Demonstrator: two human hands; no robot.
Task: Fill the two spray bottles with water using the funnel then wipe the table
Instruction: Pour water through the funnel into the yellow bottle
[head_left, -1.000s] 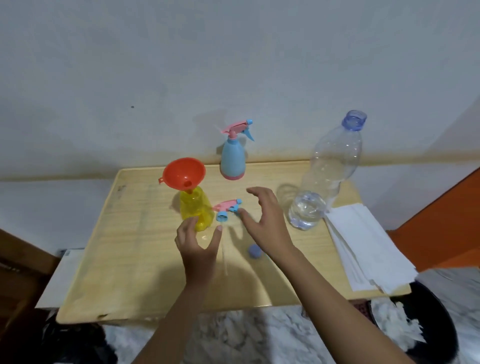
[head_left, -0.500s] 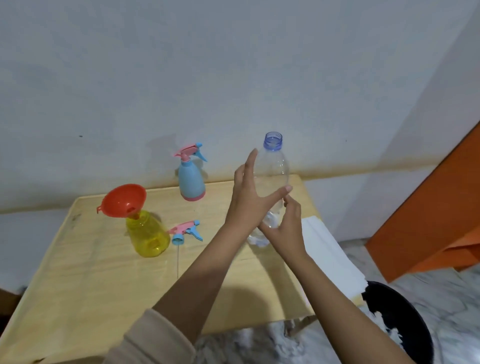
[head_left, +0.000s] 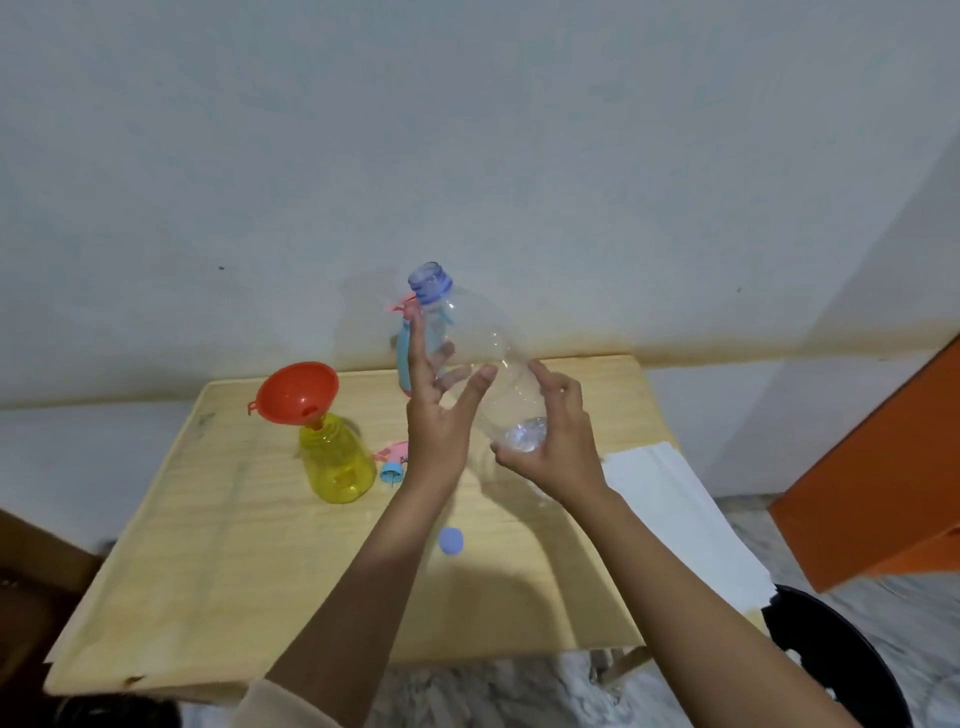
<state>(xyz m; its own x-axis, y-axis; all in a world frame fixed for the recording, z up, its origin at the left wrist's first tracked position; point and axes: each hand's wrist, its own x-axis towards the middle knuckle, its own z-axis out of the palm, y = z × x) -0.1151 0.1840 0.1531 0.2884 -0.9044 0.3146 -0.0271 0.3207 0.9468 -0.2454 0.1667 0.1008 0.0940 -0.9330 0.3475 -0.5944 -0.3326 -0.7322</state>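
Both my hands hold a clear water bottle (head_left: 485, 340) with an open blue neck, lifted above the table and tilted with its neck to the left. My left hand (head_left: 436, 421) grips its middle, thumb in front and fingers behind. My right hand (head_left: 558, 449) grips its base, where a little water sits. A yellow spray bottle (head_left: 337, 465) stands at the left with an orange funnel (head_left: 296, 392) in its neck. Its pink and blue spray head (head_left: 392, 462) lies beside it. A blue spray bottle (head_left: 402, 358) stands at the back, partly hidden by my left hand.
A blue bottle cap (head_left: 451, 540) lies on the wooden table (head_left: 208, 571) below my left forearm. White paper towels (head_left: 675, 519) lie on the table's right end. A black bin (head_left: 841, 665) and an orange panel (head_left: 883, 467) are on the right.
The water bottle has come up off the table and tilted to the left, toward the funnel. Both hands stay on it, the right one now at its base.
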